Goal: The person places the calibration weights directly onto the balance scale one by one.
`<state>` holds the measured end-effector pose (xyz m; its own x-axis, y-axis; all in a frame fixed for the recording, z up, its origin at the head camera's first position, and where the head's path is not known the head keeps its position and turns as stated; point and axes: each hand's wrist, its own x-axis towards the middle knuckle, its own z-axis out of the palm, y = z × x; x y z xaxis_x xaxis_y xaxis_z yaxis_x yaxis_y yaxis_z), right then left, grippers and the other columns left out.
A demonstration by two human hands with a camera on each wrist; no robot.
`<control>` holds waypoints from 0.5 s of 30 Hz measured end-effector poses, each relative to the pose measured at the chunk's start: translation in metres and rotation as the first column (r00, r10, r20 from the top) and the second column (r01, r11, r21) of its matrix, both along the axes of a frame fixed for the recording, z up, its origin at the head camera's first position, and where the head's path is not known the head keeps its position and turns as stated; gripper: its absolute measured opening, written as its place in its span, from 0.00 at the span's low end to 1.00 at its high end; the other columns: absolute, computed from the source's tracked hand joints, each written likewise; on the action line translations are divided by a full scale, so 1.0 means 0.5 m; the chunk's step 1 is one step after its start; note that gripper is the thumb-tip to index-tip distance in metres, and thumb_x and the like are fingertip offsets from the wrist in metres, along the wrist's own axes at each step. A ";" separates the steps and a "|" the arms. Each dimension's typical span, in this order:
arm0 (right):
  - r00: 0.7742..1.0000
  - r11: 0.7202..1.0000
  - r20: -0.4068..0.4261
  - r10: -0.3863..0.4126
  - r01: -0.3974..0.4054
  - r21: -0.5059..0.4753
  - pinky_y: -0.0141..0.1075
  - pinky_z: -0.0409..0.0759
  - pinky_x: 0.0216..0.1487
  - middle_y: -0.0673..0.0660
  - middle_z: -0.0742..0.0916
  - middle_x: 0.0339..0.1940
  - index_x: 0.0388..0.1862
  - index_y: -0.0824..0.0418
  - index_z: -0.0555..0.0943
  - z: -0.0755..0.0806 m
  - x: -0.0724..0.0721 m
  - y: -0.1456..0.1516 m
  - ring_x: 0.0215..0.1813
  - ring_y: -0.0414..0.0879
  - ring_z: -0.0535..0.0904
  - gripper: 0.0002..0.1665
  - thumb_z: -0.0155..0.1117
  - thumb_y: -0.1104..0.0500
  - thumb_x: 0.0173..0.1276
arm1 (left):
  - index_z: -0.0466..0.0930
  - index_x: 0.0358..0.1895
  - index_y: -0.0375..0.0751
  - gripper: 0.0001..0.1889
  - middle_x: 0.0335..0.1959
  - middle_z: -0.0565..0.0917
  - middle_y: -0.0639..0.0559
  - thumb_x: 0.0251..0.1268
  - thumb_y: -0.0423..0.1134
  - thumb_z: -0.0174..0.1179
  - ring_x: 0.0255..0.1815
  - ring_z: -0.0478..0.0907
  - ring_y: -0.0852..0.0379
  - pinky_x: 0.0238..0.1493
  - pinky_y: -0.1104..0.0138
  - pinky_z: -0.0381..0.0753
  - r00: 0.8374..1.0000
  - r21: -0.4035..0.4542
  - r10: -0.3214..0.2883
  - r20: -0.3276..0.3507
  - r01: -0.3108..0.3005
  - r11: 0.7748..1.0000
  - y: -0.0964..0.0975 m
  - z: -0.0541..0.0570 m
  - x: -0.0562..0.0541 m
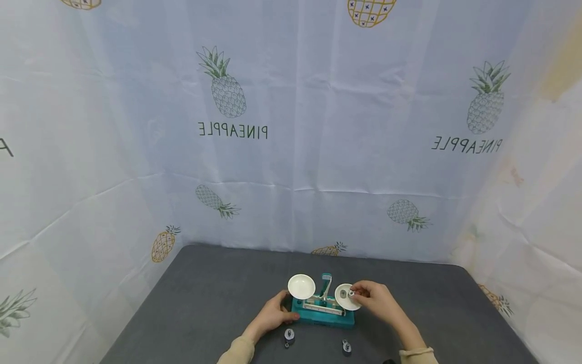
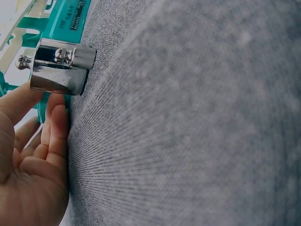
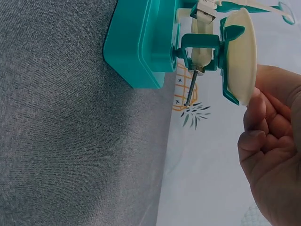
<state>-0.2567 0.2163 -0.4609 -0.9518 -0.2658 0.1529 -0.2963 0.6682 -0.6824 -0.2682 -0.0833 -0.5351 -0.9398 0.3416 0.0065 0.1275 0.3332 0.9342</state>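
A teal balance scale (image 1: pixel 320 316) with two cream pans stands on the dark tabletop. My left hand (image 1: pixel 274 312) grips the left end of its base, thumb along the front edge and fingers round the side. Over the right pan (image 1: pixel 344 304), my right hand (image 1: pixel 375 302) pinches a small metal weight (image 1: pixel 351 293) between thumb and fingertips. Another metal weight (image 1: pixel 343 293) sits on that pan, just left of the pinched one. The left pan (image 1: pixel 301 286) holds nothing and tilts toward me. In the right wrist view the pan's rim (image 3: pixel 244 56) hides my fingertips.
In front of the scale, a larger silver weight (image 1: pixel 289 334) with a small one beside it stands near my left hand. Further right are more silver weights (image 1: pixel 347 347). A pale curtain (image 1: pixel 318 151) printed with pineapples hangs behind the grey table (image 1: pixel 204 283).
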 end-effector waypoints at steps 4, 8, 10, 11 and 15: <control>1.000 1.000 -0.021 -0.001 0.001 0.025 0.29 0.73 0.28 0.50 0.84 0.31 0.41 0.60 0.82 0.001 -0.003 -0.003 0.28 0.32 0.72 0.12 0.66 0.57 0.59 | 0.67 0.59 0.32 0.33 0.20 0.81 0.48 0.48 0.36 0.69 0.20 0.75 0.61 0.21 0.68 0.72 1.000 0.007 -0.001 -0.005 0.001 1.000 0.000 -0.001 -0.001; 0.999 0.997 -0.040 0.008 -0.005 0.073 0.29 0.73 0.29 0.49 0.84 0.31 0.41 0.60 0.83 0.003 -0.007 -0.006 0.29 0.32 0.73 0.11 0.66 0.58 0.60 | 0.68 0.58 0.32 0.32 0.19 0.80 0.49 0.48 0.36 0.69 0.19 0.74 0.61 0.21 0.68 0.71 1.000 0.007 -0.001 -0.006 0.001 1.000 0.000 -0.002 -0.001; 0.999 0.996 -0.040 0.017 -0.013 0.091 0.28 0.73 0.30 0.49 0.84 0.31 0.41 0.60 0.83 0.004 -0.008 -0.007 0.30 0.32 0.73 0.10 0.65 0.59 0.60 | 0.68 0.57 0.32 0.31 0.19 0.80 0.49 0.48 0.36 0.69 0.19 0.74 0.61 0.21 0.68 0.71 1.000 0.007 0.000 -0.005 0.000 1.000 -0.001 -0.003 0.000; 0.999 0.995 -0.038 0.020 -0.017 0.097 0.28 0.73 0.30 0.49 0.84 0.32 0.41 0.59 0.84 0.005 -0.008 -0.007 0.30 0.33 0.74 0.10 0.65 0.59 0.60 | 0.68 0.57 0.32 0.31 0.18 0.80 0.49 0.48 0.36 0.69 0.19 0.74 0.61 0.21 0.68 0.71 1.000 0.008 0.000 -0.003 0.000 1.000 -0.001 -0.003 0.000; 0.999 0.994 -0.043 0.024 -0.019 0.112 0.29 0.73 0.30 0.49 0.84 0.32 0.41 0.59 0.84 0.005 -0.009 -0.008 0.30 0.33 0.74 0.10 0.65 0.59 0.60 | 0.68 0.58 0.33 0.31 0.19 0.80 0.49 0.48 0.36 0.69 0.19 0.75 0.61 0.21 0.68 0.71 1.000 0.012 -0.001 0.002 0.001 1.000 -0.001 -0.002 0.000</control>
